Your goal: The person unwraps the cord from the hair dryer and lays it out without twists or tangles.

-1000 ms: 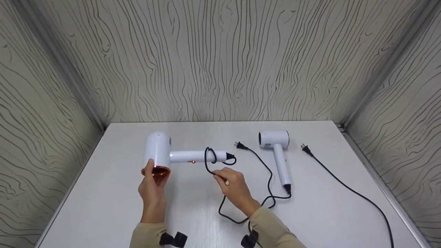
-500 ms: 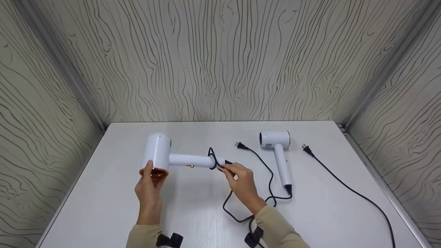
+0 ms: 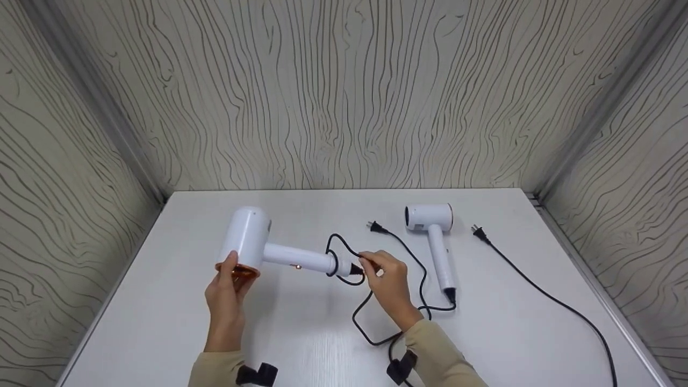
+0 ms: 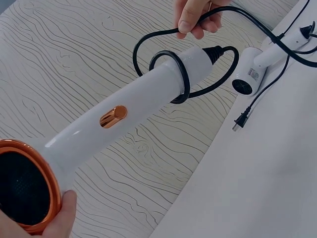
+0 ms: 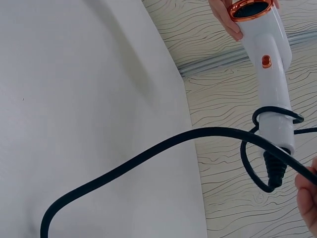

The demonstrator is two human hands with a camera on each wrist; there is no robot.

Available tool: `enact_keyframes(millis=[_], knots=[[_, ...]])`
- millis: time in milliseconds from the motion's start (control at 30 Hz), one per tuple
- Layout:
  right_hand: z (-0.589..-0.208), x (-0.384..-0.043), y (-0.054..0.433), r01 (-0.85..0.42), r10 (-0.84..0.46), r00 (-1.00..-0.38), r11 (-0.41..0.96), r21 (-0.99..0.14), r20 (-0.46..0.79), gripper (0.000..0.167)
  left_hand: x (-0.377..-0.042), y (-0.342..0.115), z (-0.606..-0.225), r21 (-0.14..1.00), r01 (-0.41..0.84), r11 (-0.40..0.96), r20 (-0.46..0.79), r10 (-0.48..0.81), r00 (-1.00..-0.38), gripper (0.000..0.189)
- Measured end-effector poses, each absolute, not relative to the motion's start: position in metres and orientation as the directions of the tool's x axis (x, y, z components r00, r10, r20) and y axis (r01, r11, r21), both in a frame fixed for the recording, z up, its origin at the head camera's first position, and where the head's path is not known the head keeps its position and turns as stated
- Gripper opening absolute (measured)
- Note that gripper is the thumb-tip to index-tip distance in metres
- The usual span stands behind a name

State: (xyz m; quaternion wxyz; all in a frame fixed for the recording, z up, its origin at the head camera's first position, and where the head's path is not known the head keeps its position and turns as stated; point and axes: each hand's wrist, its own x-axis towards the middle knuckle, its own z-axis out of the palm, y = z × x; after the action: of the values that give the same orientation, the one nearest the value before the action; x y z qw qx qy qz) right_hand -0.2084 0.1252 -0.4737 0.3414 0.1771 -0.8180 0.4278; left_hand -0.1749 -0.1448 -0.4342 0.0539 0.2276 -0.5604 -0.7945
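Observation:
A white hair dryer point(image 3: 244, 236) with a copper rim is held above the table by my left hand point(image 3: 226, 298), which grips the head around its rim. Its handle points right and slopes slightly down, with a copper switch point(image 4: 114, 116) on it. The black power cord point(image 4: 184, 82) leaves the handle's end and loops around the handle near that end. My right hand point(image 3: 391, 282) pinches the cord between thumb and fingertips, just right of the handle's end. From there the cord hangs down to the table. In the right wrist view only a few fingertips point(image 5: 307, 196) of that hand show.
A second white hair dryer point(image 3: 441, 252) lies at the right of the white table point(image 3: 301, 344). One plug point(image 3: 376, 227) lies left of it; another plug point(image 3: 478, 233) lies right, its cord running to the front. Wood-patterned walls point(image 3: 344, 97) enclose the table.
My right hand has moved to the right with the pinched cord. The held dryer's handle has tilted down at its cord end, and the loop now sits closer to that end.

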Motion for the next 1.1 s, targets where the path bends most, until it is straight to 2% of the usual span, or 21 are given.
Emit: enact_keyframes(millis=[133, 567, 1100], knots=[[-0.476, -0.210, 0.128, -0.563, 0.025, -0.711, 0.579, -0.590, 0.702, 0.010, -0.173, -0.148, -0.433, 0.912, -0.156, -0.379, -0.287, -0.319, -0.903, 0.062], [-0.480, -0.211, 0.133, -0.525, 0.050, -0.730, 0.597, -0.607, 0.681, 0.009, -0.169, -0.154, -0.430, 0.920, -0.146, -0.365, -0.257, -0.278, -0.926, 0.060], [-0.486, -0.205, 0.125, -0.484, -0.038, -0.792, 0.647, -0.588, 0.610, 0.014, -0.168, -0.148, -0.422, 0.902, -0.072, -0.426, -0.197, -0.257, -0.946, 0.050]])
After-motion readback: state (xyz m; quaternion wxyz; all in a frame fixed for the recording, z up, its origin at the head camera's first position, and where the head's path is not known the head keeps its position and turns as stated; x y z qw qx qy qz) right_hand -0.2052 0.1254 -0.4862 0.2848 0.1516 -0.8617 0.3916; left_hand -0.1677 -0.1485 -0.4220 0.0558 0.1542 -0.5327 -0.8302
